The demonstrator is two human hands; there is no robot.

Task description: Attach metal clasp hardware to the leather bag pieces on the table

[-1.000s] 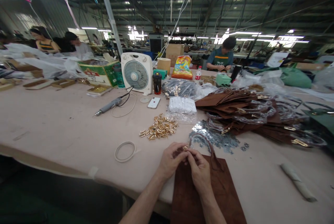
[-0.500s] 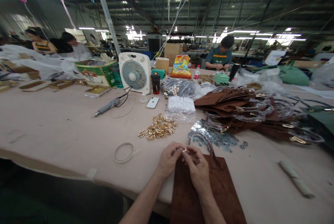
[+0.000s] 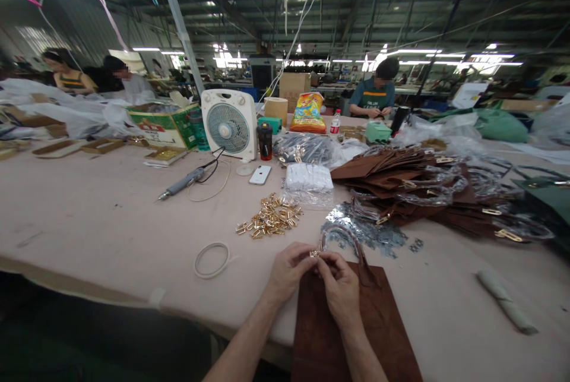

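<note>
A small gold metal clasp (image 3: 314,253) is pinched between my two hands, just above the top edge of a brown leather bag panel (image 3: 327,334). My left hand (image 3: 287,269) is closed on the clasp's left side, with fingertips and thumb together. From the other side, my right hand (image 3: 341,284) grips it too; its lower fingers are partly hidden. The brown panel lies flat over the table's front edge, under my right forearm. Its curved handle (image 3: 342,229), wrapped in clear plastic, arches up behind my right hand. Beyond my hands lies a pile of gold clasps (image 3: 272,217).
Thin silver metal plates (image 3: 374,233) lie scattered behind the handle. Stacked brown bag pieces (image 3: 401,183) fill the right side. An electric screwdriver (image 3: 182,183), a tape roll (image 3: 211,260), a phone (image 3: 260,174) and a fan (image 3: 229,125) are on the table. A co-worker (image 3: 376,94) sits opposite.
The clasp has turned slightly between my fingertips, and more of its gold face shows. My hands stay in nearly the same place.
</note>
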